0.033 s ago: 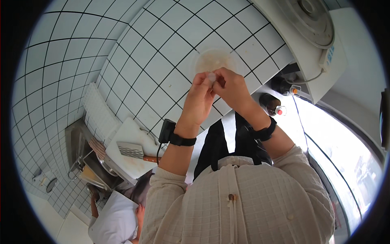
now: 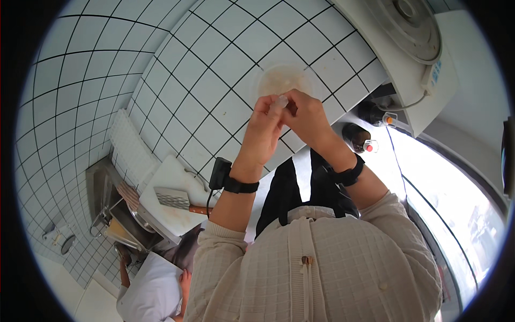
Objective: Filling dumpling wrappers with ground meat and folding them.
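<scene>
Both my hands meet over the near edge of the white-tiled counter, fingertips close together. Between them is a small pale, translucent lump (image 2: 282, 101), its kind too small to make out. My left hand (image 2: 264, 126) pinches it between thumb and fingers. My right hand (image 2: 307, 117) has its fingers curled against the lump's other side, thumb bent inward. Just beyond my fingertips stands a clear round bowl (image 2: 258, 80) with pale, whitish contents (image 2: 284, 78); the hands cover its near rim.
A cleaver (image 2: 173, 197) lies on a white cutting board (image 2: 163, 180) at the left, beside a metal sink (image 2: 99, 180). Another person in white (image 2: 150, 287) is at lower left. Bottles (image 2: 355, 137) stand below the counter's right edge; a round metal lid (image 2: 413, 32) sits far right.
The pale lump has shifted slightly to the right and tilted between my fingertips. My hands stay almost in place over the counter edge.
</scene>
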`<state>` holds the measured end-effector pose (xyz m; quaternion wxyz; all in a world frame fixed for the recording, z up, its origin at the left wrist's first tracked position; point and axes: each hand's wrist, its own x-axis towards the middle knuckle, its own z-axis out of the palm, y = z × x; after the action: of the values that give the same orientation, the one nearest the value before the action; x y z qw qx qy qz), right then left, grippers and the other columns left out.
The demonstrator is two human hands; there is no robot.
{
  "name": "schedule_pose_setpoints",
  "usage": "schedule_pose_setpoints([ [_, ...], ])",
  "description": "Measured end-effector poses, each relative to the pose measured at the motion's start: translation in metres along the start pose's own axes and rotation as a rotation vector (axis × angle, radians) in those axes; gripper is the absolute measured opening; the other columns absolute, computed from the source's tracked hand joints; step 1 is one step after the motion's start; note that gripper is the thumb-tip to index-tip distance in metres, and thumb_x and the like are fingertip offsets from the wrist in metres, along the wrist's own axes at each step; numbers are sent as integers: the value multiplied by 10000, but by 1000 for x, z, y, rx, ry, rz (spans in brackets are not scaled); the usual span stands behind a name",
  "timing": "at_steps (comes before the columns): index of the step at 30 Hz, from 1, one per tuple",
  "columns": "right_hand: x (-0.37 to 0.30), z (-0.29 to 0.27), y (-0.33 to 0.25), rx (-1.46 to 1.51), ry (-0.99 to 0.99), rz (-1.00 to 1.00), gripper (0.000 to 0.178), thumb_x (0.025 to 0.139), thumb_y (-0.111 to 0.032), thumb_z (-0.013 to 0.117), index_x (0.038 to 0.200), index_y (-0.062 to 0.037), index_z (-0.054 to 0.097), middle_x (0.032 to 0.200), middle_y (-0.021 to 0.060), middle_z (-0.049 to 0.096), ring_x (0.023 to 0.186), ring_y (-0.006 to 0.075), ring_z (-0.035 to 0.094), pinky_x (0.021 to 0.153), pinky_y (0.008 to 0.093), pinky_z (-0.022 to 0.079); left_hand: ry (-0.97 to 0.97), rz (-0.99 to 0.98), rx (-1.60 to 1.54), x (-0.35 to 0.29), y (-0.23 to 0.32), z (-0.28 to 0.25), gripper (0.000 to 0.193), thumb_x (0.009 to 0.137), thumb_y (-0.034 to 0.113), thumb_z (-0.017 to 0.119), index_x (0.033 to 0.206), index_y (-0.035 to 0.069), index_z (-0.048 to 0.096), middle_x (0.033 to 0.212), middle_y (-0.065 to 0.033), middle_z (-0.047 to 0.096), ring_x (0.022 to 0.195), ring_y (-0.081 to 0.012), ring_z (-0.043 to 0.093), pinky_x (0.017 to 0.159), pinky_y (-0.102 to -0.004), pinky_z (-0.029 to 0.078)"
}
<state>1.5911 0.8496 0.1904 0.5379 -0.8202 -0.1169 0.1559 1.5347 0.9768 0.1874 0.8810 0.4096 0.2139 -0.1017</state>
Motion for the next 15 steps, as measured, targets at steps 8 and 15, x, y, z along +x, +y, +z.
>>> schedule_pose_setpoints([
  [8, 7, -30, 1, 538, -176, 291, 64, 813, -45, 587, 863, -5, 588, 794, 97, 635, 683, 192, 623, 608, 308, 508, 117, -107, -256, 4, 10, -16, 136, 980, 155, 558, 1052, 40, 547, 1154, -150, 595, 1079, -243, 597, 963, -392, 493],
  [15, 5, -58, 13, 1209, -360, 443, 100, 885, -103, 583, 950, -31, 558, 833, 19, 542, 686, 104, 521, 577, 245, 415, 139, -55, -251, 9, 12, -15, 134, 985, 141, 507, 1028, 31, 571, 1106, -158, 610, 1062, -256, 595, 887, -386, 520],
])
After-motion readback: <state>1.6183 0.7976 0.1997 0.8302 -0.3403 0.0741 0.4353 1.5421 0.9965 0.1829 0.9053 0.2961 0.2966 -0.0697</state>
